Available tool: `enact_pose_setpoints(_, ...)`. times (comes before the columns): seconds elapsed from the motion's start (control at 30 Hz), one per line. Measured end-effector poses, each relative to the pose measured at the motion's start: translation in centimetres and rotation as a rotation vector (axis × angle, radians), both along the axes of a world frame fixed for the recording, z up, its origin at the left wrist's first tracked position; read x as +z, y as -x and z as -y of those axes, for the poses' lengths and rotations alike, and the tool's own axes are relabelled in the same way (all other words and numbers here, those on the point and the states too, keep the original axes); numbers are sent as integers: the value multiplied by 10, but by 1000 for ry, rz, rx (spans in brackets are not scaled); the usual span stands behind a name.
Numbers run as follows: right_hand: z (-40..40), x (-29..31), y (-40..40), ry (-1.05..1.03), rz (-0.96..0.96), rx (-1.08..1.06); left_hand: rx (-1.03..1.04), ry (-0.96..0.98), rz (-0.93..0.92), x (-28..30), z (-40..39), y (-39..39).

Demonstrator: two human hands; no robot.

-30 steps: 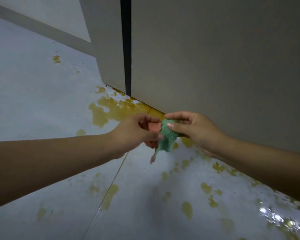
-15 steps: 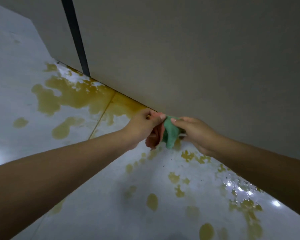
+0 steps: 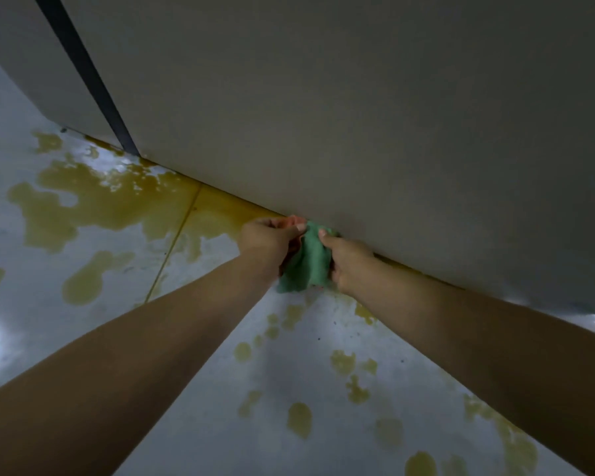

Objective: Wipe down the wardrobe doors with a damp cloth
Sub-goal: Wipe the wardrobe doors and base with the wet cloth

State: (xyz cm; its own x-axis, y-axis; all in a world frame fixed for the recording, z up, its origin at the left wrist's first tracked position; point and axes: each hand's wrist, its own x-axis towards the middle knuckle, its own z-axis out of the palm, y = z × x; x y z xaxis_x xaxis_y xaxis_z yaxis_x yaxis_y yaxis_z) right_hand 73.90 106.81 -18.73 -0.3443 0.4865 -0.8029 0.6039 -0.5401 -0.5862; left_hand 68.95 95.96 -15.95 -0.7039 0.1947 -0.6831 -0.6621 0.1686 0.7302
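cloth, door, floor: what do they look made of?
Cloth: soft fabric, green with an orange side, likely microfibre; it bunches and folds between the left hand and right hand.
Door: flat, matte grey panel, probably laminated board; no grain visible.
Floor: glossy pale tile; reflections, a grout line, yellowish puddles on it.

1. The cloth [image 3: 305,261] looked soft and crumpled, green with a pink side.
2. The wardrobe door [image 3: 358,115] was smooth and matt.
3. The floor [image 3: 193,389] was glossy, with wet yellowish puddles [image 3: 93,197].
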Motion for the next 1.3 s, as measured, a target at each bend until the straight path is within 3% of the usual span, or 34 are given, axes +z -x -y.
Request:
enact_pose_setpoints(0.57,-9,-10,12,24,71,-94,148,54,116,-1,-20,14)
enact_pose_setpoints(0.77,-30,-12,-1,63,49,-145,64,83,138,9,-36,-1)
enact_pose_setpoints(1.0,-14,-8,10,84,35,-122,110,120,59,8,-28,6)
enact_pose_setpoints(1.3,-60,1,-39,94,6,-182,-8,146,41,8,-68,-34)
